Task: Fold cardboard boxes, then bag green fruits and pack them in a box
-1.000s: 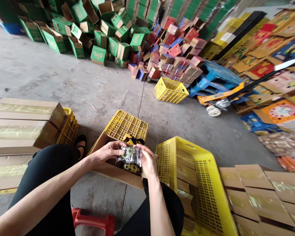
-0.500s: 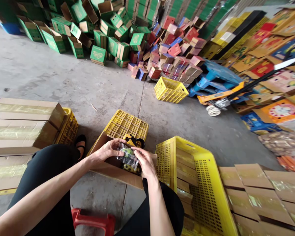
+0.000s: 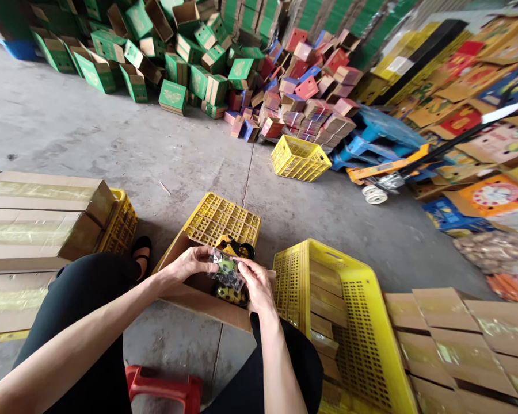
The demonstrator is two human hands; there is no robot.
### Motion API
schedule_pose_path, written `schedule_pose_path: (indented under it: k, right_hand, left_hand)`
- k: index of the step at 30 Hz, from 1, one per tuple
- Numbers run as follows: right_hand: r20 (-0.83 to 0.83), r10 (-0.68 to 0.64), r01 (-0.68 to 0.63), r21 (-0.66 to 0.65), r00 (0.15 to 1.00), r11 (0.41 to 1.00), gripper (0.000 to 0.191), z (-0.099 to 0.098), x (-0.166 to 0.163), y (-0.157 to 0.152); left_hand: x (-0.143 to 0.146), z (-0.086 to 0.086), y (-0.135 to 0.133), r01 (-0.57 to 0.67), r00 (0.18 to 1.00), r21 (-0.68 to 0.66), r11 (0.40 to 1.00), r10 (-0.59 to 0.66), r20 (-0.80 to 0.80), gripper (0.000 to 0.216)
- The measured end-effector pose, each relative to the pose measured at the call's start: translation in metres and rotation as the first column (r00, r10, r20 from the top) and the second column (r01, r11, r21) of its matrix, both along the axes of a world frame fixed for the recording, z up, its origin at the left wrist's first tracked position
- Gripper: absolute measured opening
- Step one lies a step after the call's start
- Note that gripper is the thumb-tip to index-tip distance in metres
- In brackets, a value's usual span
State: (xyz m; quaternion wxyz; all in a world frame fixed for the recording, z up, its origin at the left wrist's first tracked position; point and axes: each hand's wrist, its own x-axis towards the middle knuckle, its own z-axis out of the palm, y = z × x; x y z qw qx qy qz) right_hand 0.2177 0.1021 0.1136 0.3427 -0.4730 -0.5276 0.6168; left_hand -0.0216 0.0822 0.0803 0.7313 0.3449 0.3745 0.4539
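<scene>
A clear crinkly plastic packet (image 3: 226, 270) with something green and dark inside is stretched between my two hands. My left hand (image 3: 193, 263) pinches its left end, while the thumb and fingers of my right hand (image 3: 255, 282) grip its right end. Directly below is an open cardboard box (image 3: 211, 306), with a yellow-green, dark-spotted item (image 3: 231, 294) partly visible inside; what it is I cannot make out. A yellow and black tape dispenser (image 3: 232, 246) sits just beyond my fingers, on an upturned yellow crate (image 3: 224, 218).
To the right, a large yellow crate (image 3: 362, 322) holds cardboard boxes, with more taped boxes (image 3: 466, 339) beside it. Taped cartons (image 3: 38, 224) are stacked at left. A red stool (image 3: 168, 385) shows below me. Farther off are a yellow crate (image 3: 300, 160) and a pallet jack (image 3: 388, 172).
The packet has shifted very slightly to the right and turned a little between my fingers, showing more green. Both hands keep their hold; everything else stays put.
</scene>
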Motion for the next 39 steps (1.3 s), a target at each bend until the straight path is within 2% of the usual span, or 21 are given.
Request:
schedule_pose_path:
  k: [15,23,26,33,39]
  right_hand:
    - [0.038,0.045,-0.044,-0.014,0.998,0.999,0.04,0.006,-0.002,0.0]
    - [0.052,0.066,-0.065,-0.012,0.996,0.998,0.037,0.007,-0.002,-0.002]
    - [0.053,0.049,-0.049,0.0,0.997,0.999,0.035,0.008,-0.004,-0.002]
    - [0.046,0.016,-0.018,0.035,0.999,0.999,0.034,0.009,-0.005,-0.002]
    - [-0.071,-0.039,0.036,-0.036,0.997,0.999,0.032,-0.001,-0.006,-0.004]
  left_hand:
    - [0.001,0.005,-0.001,-0.052,0.999,0.003,0.999,0.052,0.014,0.041]
    - [-0.001,0.017,-0.004,0.03,0.998,-0.004,1.0,-0.03,-0.051,0.04]
    - [0.0,0.021,-0.008,0.013,0.998,-0.026,1.0,-0.015,-0.069,0.04]
    - [0.002,0.021,-0.008,-0.072,0.988,0.038,0.997,0.077,-0.136,0.044]
    - [0.002,0.018,-0.004,-0.071,0.99,0.032,0.997,0.074,-0.118,0.043]
